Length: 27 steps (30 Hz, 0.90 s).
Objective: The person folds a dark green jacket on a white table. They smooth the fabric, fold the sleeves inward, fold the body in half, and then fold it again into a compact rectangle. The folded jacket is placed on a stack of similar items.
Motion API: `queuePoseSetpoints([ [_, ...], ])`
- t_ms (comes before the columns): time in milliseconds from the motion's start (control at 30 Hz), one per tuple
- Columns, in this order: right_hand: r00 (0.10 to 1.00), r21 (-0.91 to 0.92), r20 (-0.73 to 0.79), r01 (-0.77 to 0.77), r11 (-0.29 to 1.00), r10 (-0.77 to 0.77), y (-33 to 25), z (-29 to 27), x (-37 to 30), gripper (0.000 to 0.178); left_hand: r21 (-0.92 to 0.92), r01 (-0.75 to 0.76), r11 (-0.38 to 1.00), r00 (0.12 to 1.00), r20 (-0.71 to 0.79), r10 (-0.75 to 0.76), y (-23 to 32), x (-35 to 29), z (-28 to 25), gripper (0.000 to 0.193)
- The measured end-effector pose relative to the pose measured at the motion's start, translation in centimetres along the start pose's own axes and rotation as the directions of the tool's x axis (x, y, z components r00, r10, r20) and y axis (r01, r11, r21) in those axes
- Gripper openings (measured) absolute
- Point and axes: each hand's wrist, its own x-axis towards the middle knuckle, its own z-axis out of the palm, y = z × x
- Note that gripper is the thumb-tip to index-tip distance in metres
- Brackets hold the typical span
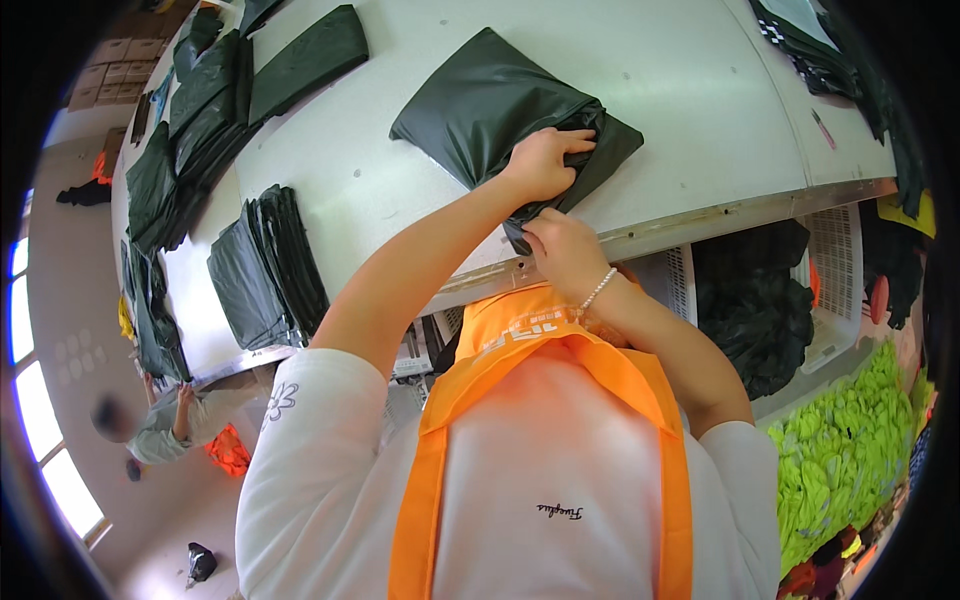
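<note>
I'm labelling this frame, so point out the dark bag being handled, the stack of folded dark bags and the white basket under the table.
dark bag (480, 110), head view, on its flat upper face.
stack of folded dark bags (265, 270), head view, middle of the pile.
white basket (832, 260), head view, on its perforated wall.

A dark green plastic bag (500, 105) is laid on the white tabletop (680, 90). Its near corner is pressed by the left hand (545, 160) and pinched at the table edge by the right hand (565, 250). A stack of similar bags (265, 265) is seen to the left, well apart.
</note>
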Motion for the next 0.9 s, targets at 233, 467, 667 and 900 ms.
queuePoseSetpoints([
  [233,0.998,0.012,-0.05,0.023,1.0,-0.023,0.9,-2.5,-0.1,0.007,-0.12,-0.116,0.986,0.99,-0.09,0.105,-0.9,0.8,0.2,0.047],
  [467,0.996,0.092,0.039,-0.08,0.993,0.077,2.8,-5.4,0.0,0.004,-0.23,-0.269,0.935,0.903,0.276,0.328,-0.2,-3.2,-7.7,0.033],
  [667,0.996,0.1,0.053,-0.074,0.992,0.069,3.8,-5.7,0.5,0.003,-0.082,-0.361,0.929,0.909,0.19,0.37,-0.8,-1.8,-3.5,0.04],
  [900,0.99,0.003,0.143,-0.016,1.0,0.015,5.8,-5.8,0.6,0.003,0.245,-0.121,0.962,0.978,0.196,0.074,0.9,1.0,-1.1,0.047],
])
